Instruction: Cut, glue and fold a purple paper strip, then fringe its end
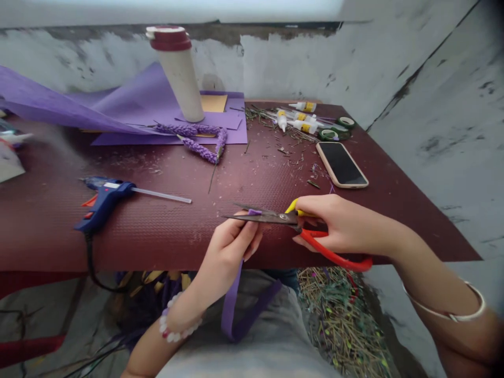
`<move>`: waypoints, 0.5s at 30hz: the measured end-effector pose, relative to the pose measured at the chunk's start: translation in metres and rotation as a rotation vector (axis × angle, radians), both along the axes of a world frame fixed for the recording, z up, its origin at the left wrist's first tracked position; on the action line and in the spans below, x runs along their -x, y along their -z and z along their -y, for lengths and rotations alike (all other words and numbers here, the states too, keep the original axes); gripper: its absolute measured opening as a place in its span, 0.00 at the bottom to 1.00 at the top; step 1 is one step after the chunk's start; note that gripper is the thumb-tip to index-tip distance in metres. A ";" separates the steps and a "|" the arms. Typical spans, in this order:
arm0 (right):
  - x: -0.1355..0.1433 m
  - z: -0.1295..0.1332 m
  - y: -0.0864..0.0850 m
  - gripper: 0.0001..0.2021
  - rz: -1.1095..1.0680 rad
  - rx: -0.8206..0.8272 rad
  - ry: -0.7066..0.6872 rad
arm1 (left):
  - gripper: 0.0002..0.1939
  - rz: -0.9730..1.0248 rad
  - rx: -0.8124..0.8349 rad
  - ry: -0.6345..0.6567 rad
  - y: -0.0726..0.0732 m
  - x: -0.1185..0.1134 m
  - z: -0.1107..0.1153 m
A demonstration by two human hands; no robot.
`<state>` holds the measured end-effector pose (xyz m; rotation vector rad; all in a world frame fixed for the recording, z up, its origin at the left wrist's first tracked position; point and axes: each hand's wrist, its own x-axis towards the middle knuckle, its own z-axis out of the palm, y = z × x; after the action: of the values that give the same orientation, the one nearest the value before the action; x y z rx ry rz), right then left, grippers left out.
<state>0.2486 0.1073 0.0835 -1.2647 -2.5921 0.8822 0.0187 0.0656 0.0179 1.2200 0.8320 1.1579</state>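
My left hand (232,241) pinches a long purple paper strip (232,310) near its upper end, and the rest of the strip hangs in a loop over my lap. In my right hand (338,220) is a pair of scissors (275,216) with one red and one yellow handle. Its blades point left, slightly parted, with the strip's end between them just above my left fingertips. Beyond my hands lie several purple flower stems (202,147) with fuzzy heads. A blue glue gun (108,199) with a clear glue stick rests at the left.
A cup with a dark red lid (181,79) stands on purple paper sheets (129,107) at the back. A phone (342,164), small glue bottles (305,126), green tape rolls (328,135) and green scraps lie at the right. Stems (342,320) are heaped below the table edge.
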 end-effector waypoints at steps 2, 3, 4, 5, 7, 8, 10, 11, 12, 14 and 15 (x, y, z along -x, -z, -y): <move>0.000 0.007 0.001 0.07 -0.003 -0.046 0.039 | 0.20 -0.017 -0.027 0.011 -0.001 -0.001 0.001; 0.000 0.010 0.001 0.06 -0.003 -0.052 0.054 | 0.20 -0.022 -0.035 0.016 -0.002 -0.002 0.002; 0.000 0.012 0.001 0.06 -0.003 -0.044 0.059 | 0.20 -0.021 -0.039 0.023 -0.002 -0.002 0.003; -0.001 0.013 0.001 0.05 -0.007 -0.026 0.057 | 0.20 -0.017 -0.038 0.032 -0.003 -0.003 0.004; -0.002 0.014 0.001 0.05 -0.011 0.022 0.034 | 0.18 0.004 -0.021 0.058 -0.003 -0.004 0.006; -0.002 0.013 0.001 0.06 -0.008 0.049 0.018 | 0.17 0.021 -0.005 0.071 -0.004 -0.005 0.007; -0.004 0.011 0.001 0.08 -0.005 0.117 -0.006 | 0.15 0.065 0.032 0.094 -0.005 -0.005 0.008; -0.005 0.010 0.001 0.08 -0.005 0.158 -0.012 | 0.15 0.091 0.049 0.107 -0.006 -0.005 0.009; -0.006 0.008 0.000 0.08 -0.009 0.200 -0.019 | 0.15 0.115 0.064 0.121 -0.008 -0.005 0.009; -0.007 0.005 -0.002 0.08 -0.027 0.264 -0.037 | 0.17 0.145 0.088 0.146 -0.010 -0.004 0.009; -0.008 0.003 -0.003 0.08 -0.035 0.280 -0.052 | 0.17 0.148 0.097 0.154 -0.012 -0.004 0.009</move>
<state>0.2568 0.1043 0.0862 -1.2341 -2.5517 1.3023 0.0225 0.0566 0.0296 1.0850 0.6637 1.0568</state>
